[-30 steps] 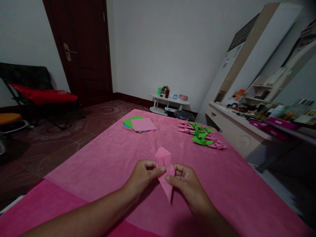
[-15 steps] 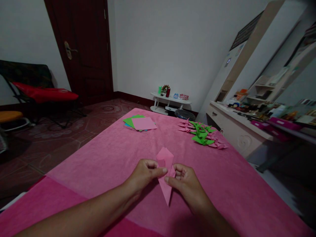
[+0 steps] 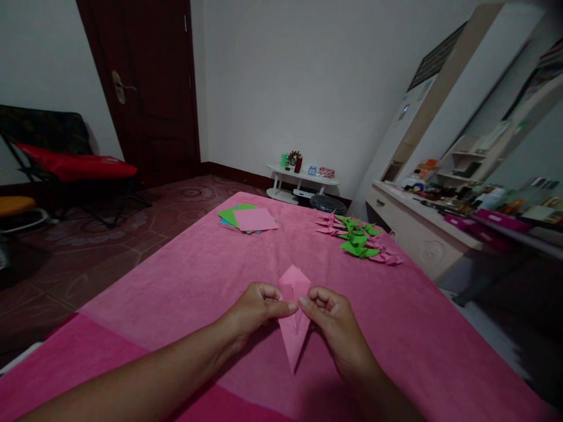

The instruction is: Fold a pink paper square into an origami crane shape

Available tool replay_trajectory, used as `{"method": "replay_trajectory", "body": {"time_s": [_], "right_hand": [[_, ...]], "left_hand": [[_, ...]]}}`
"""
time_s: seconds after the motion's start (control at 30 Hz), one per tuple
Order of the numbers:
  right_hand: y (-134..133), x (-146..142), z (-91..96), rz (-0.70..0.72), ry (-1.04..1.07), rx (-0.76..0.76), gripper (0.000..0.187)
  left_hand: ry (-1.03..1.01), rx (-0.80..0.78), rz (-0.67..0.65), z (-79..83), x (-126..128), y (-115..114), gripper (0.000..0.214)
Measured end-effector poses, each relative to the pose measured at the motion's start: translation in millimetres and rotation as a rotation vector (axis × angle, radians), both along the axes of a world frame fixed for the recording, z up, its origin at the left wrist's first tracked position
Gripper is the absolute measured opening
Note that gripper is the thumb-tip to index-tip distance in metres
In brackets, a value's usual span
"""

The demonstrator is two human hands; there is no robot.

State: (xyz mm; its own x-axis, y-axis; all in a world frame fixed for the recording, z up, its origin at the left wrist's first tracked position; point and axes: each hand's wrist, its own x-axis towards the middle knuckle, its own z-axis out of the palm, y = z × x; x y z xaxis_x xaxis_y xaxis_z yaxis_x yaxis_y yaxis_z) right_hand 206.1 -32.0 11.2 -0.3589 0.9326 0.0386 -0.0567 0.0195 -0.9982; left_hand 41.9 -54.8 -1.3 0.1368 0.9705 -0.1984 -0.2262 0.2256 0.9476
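A partly folded pink paper piece (image 3: 292, 328) is held just above the pink tablecloth (image 3: 185, 275), its long point aimed toward me. My left hand (image 3: 257, 306) pinches its left edge between thumb and fingers. My right hand (image 3: 331, 321) pinches the right edge, fingertips almost meeting the left thumb at the middle fold. Farther back lies a stack of flat coloured paper squares (image 3: 248, 218), pink on top of green and blue. To the right of it sits a cluster of folded pink and green paper cranes (image 3: 358, 239).
A low white shelf (image 3: 303, 179) with small items stands by the far wall. At the right is a cluttered white dresser (image 3: 422, 225) beside a tall air conditioner (image 3: 433, 88). A dark door (image 3: 145, 88) and a chair with a red cushion (image 3: 70, 167) are at the left.
My right fingers have shifted up and inward to meet the left thumb at the centre fold. The paper's lower point has swung slightly leftward and straightened.
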Motion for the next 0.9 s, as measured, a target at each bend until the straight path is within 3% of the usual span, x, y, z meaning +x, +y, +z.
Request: {"method": "replay_trajectory", "body": {"time_s": [0.3,0.9], "right_hand": [[0.2,1.5,1.6,-0.036,-0.067,0.036,0.033],[-0.3,2.3,0.7,0.006,-0.079,0.005,0.035]], "left_hand": [[-0.067,0.105,-0.111,-7.3,-3.2,1.2,0.049],[0.006,0.084,0.009,-4.4,-0.4,0.1,0.041]]}}
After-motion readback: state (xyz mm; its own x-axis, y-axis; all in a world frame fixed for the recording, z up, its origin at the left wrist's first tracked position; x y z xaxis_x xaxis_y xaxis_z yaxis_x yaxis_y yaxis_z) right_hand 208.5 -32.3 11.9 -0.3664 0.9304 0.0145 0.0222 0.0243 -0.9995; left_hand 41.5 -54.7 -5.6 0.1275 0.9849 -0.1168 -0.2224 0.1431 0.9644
